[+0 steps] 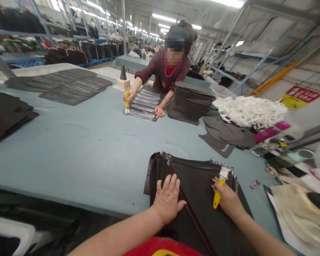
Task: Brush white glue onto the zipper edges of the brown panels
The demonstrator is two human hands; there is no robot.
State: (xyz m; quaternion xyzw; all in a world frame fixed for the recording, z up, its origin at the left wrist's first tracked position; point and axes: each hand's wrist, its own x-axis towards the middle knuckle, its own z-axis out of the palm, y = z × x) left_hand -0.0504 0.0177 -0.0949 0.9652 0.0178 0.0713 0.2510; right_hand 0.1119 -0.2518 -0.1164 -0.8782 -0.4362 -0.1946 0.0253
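Note:
My left hand point(168, 199) lies flat with its fingers extended on a stack of dark leather-like pieces point(194, 181) at the near edge of the table. In my right hand point(226, 197) is a paintbrush point(218, 193) with a yellow handle, held over the right side of that stack. White matter coats its bristles, which point away from me at the stack's far right corner. Whitish smears mark the far edge of the stack. A dark reddish-brown strip runs slantwise across the top, beside my left hand.
Across the blue-green table point(96, 149), a co-worker point(165, 67) brushes spread dark pieces point(146, 101) with another yellow brush. A tall dark stack point(190, 103), loose cut pieces point(226, 131) and a white heap of strips point(250, 111) stand right. More dark pieces point(77, 90) lie left.

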